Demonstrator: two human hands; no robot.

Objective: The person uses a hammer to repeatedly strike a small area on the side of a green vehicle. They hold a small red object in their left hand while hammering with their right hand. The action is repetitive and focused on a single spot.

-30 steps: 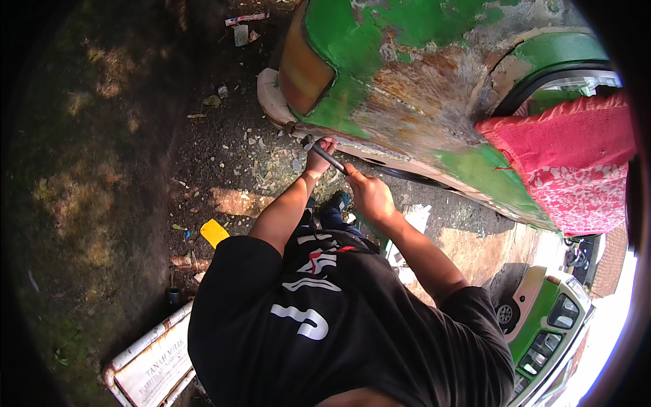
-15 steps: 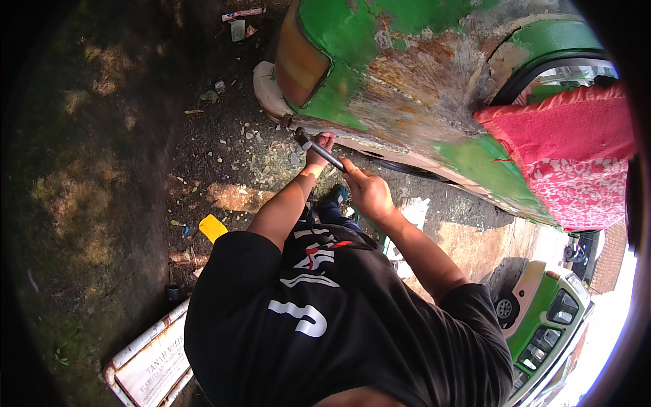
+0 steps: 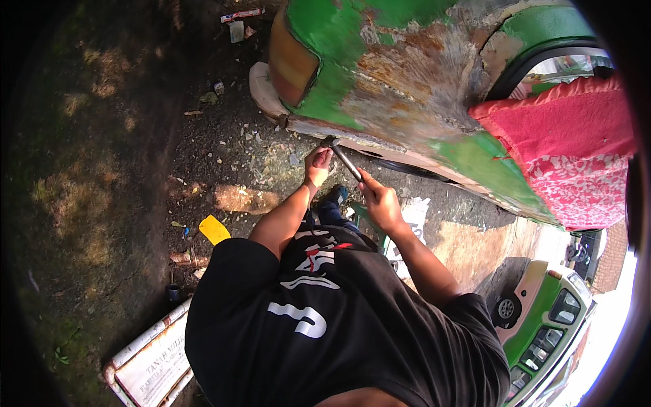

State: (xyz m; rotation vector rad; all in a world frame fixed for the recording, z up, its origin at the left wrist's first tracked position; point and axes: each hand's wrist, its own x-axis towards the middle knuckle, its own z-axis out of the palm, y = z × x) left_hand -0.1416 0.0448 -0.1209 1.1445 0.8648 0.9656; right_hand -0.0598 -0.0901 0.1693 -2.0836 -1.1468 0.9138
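My right hand (image 3: pixel 384 205) is wrapped round the handle of a hammer (image 3: pixel 348 163), whose dark head points away from me toward the vehicle's lower edge. Just left of the hammer head is my left hand (image 3: pixel 317 166), its fingers curled closed. Whether anything is inside that fist is hidden. Both hands are close to the lower body edge of a green vehicle (image 3: pixel 325 61). Its panel has a large scraped patch (image 3: pixel 413 88) of bare, rusty metal.
A pink and white cloth (image 3: pixel 556 156) hangs from the vehicle's window. Paint chips and litter lie on the dark ground, with a yellow piece (image 3: pixel 214 230) at left. A white framed sign (image 3: pixel 152 359) is at lower left. Another green vehicle (image 3: pixel 542 325) stands at right.
The hammer head has moved right, from the left side of my left hand to its right side. My right hand has shifted slightly right and nearer me; my left hand has dropped a little nearer.
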